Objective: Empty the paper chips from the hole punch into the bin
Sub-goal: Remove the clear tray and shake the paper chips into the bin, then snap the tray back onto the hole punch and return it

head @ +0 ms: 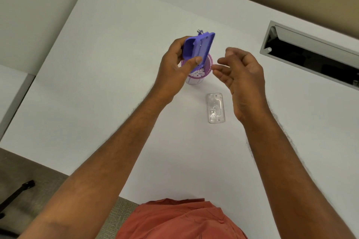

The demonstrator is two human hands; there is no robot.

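Observation:
My left hand (175, 68) grips a purple hole punch (198, 47), tilted on end with its underside facing me, right above a small pink-rimmed bin (196, 78). White paper chips (198, 73) lie inside the bin. My right hand (242, 75) hovers just right of the bin, fingers loosely curled and apart, holding nothing. A clear plastic cover (216, 107) lies flat on the white table (116, 83), in front of the bin and below my right hand.
A recessed cable tray with a grey frame (310, 54) is set into the table at the far right. The table's near edge runs along the bottom left, with carpet and a dark chair leg (17, 194) beyond it.

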